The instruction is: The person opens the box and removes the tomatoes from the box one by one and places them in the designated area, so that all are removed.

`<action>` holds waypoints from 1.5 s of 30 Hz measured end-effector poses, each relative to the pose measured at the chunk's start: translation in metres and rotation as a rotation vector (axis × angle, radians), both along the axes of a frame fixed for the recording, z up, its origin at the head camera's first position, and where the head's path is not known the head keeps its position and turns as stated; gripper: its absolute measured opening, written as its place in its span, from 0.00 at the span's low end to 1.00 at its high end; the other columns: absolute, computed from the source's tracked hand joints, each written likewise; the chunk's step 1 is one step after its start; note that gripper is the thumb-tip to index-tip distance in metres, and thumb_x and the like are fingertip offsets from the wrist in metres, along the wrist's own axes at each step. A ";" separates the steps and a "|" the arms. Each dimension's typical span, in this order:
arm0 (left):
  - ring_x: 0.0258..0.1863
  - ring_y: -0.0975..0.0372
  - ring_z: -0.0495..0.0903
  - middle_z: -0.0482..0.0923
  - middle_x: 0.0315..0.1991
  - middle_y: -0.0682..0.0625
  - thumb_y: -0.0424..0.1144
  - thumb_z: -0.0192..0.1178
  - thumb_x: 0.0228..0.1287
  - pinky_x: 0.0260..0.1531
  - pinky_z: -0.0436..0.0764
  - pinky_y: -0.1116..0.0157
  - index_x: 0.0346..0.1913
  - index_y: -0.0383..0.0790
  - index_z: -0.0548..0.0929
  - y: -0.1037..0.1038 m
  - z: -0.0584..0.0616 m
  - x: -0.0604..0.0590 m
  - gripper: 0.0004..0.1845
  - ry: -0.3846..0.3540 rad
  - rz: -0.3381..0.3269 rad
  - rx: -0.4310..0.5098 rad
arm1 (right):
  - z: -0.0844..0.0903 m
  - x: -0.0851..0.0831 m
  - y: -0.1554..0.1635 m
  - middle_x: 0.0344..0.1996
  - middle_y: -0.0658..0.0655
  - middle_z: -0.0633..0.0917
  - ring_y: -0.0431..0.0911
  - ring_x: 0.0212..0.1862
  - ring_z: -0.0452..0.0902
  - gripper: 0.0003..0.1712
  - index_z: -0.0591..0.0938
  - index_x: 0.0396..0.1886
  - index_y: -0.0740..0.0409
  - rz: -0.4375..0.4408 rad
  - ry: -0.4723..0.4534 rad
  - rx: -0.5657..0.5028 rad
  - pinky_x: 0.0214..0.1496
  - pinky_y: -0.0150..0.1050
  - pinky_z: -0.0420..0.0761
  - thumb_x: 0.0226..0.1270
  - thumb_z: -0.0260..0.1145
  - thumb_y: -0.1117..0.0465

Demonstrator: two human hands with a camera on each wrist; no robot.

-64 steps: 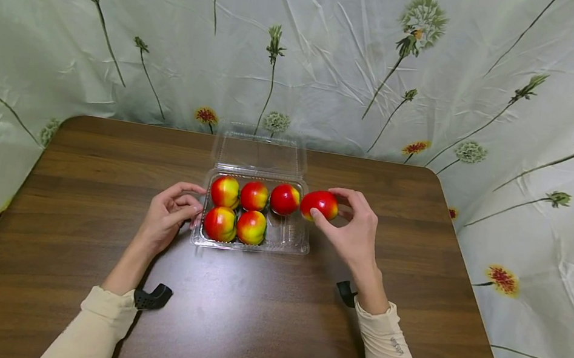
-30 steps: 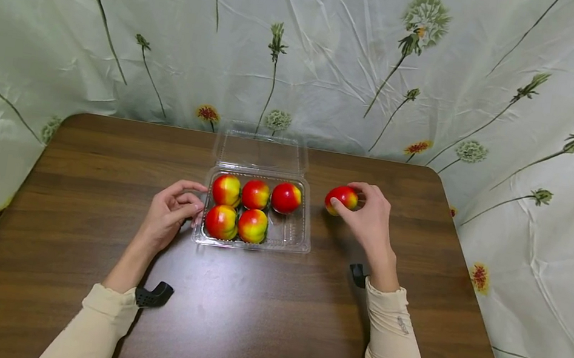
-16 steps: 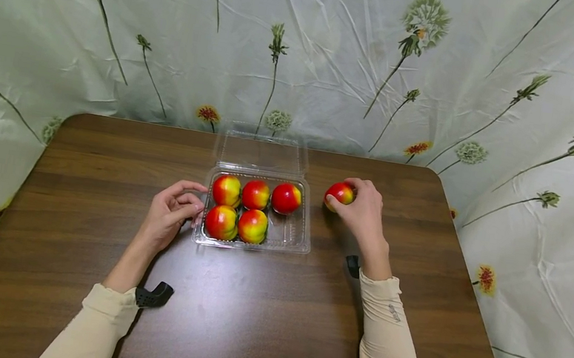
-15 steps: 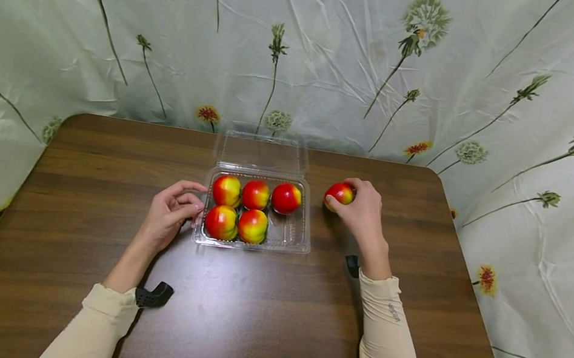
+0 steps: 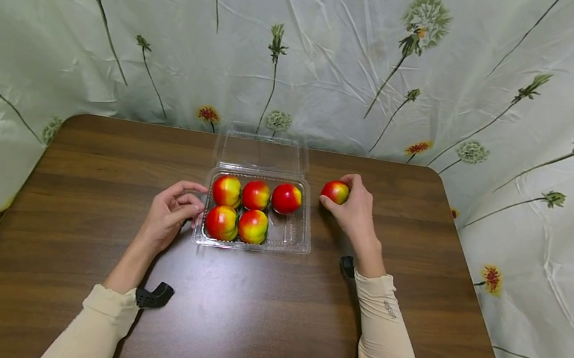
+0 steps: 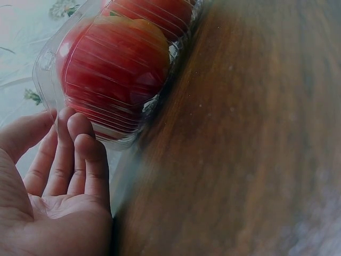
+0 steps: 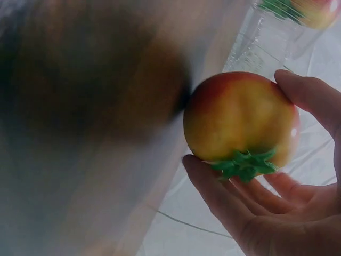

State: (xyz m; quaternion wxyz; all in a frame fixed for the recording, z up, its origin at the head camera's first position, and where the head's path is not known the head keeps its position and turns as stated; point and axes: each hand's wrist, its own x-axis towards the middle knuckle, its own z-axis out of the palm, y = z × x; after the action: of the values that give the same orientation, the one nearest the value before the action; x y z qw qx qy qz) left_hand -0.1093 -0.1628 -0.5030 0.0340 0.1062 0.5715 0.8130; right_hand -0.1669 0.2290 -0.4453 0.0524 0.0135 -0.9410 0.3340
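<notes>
Outside and right of clear clamshell tray — red-yellow tomato, on or just above wooden table. Held by right hand, fingers curled round sides, green calyx toward palm. Judged light, firm, smooth-skinned and somewhat slippery; best taken across widest part. Left hand loosely curled, fingertips touching tray's left wall — gripping nothing.

Head view: high, looking forward and down on the clear tray from its near side. Left wrist view: low and very close at the tray's left wall. Right wrist view: close, right of the tray. All three share the tray.
</notes>
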 end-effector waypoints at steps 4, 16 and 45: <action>0.19 0.55 0.77 0.83 0.29 0.45 0.19 0.55 0.65 0.22 0.80 0.68 0.56 0.23 0.72 0.000 0.000 -0.001 0.16 -0.001 0.003 0.001 | -0.003 -0.001 -0.001 0.54 0.61 0.81 0.57 0.54 0.75 0.33 0.72 0.58 0.55 0.031 0.024 0.011 0.60 0.56 0.75 0.57 0.76 0.51; 0.20 0.57 0.77 0.83 0.29 0.45 0.17 0.54 0.65 0.23 0.79 0.69 0.55 0.22 0.72 0.000 0.000 -0.002 0.16 0.017 -0.029 0.053 | -0.007 -0.002 -0.002 0.52 0.62 0.82 0.57 0.51 0.78 0.40 0.71 0.60 0.60 0.031 0.068 0.022 0.56 0.53 0.78 0.52 0.80 0.50; 0.20 0.55 0.76 0.83 0.29 0.45 0.18 0.54 0.66 0.23 0.79 0.68 0.56 0.22 0.71 -0.002 0.000 -0.001 0.16 -0.001 -0.010 0.021 | -0.010 -0.002 0.002 0.61 0.63 0.76 0.59 0.60 0.72 0.45 0.70 0.68 0.58 0.172 -0.018 0.058 0.66 0.57 0.70 0.52 0.80 0.54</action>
State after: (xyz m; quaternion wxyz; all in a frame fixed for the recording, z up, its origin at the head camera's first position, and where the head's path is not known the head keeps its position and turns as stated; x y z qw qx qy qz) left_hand -0.1099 -0.1644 -0.5026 0.0370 0.1091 0.5624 0.8188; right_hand -0.1692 0.2313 -0.4553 0.0145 0.0926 -0.9461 0.3099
